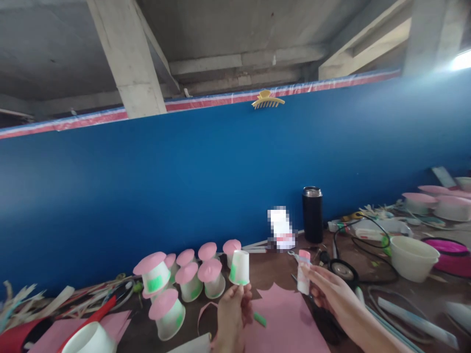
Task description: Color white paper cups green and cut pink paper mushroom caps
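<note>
My left hand (235,314) grips a white paper cup (241,267) by its rim, with the cup bottom up and a green patch on its side. In my right hand (327,289) is a glue stick (303,274), a white tube with a pink top, held upright. The two hands are apart. Below them lies a pink paper sheet (285,318) with a jagged cut edge, and a small green piece (260,319) rests on it. Left of my left hand stand several upturned paper cups (167,321) topped with pink paper discs (164,304).
A black flask (312,215) and a blurred-out bright object (281,228) stand by the blue partition (206,176). To the right are a white tub (414,260), a magenta container (451,257) and black cable (368,279). Paper strips, a red-handled tool (90,321) and another cup (90,338) lie left.
</note>
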A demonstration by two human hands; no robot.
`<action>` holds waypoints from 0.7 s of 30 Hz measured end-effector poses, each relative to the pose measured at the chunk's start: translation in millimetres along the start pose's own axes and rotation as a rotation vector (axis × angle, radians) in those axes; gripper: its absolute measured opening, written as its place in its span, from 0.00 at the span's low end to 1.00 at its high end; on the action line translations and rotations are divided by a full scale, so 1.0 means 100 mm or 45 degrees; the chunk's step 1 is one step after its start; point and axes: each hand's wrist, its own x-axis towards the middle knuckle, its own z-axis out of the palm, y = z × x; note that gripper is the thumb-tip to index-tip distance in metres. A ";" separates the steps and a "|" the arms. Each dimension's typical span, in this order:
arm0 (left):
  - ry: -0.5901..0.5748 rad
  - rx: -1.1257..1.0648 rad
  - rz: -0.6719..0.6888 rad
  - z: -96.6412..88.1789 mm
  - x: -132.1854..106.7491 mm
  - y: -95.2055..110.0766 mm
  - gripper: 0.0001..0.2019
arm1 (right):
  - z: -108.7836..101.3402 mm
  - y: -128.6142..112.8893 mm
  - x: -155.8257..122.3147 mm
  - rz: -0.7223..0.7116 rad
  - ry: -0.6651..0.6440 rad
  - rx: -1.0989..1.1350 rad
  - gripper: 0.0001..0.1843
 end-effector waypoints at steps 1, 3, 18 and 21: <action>0.011 -0.022 -0.022 0.00 0.00 0.01 0.04 | 0.00 0.01 0.00 -0.001 -0.003 -0.001 0.18; 0.030 -0.071 -0.063 0.00 0.00 0.02 0.03 | -0.01 0.03 0.00 -0.001 -0.005 -0.007 0.17; 0.057 -0.180 -0.139 -0.03 -0.03 0.06 0.05 | -0.01 0.00 -0.01 -0.130 0.059 -0.185 0.21; 0.035 -0.108 -0.154 0.00 -0.06 0.05 0.03 | -0.10 -0.06 0.03 -0.235 0.198 -0.325 0.23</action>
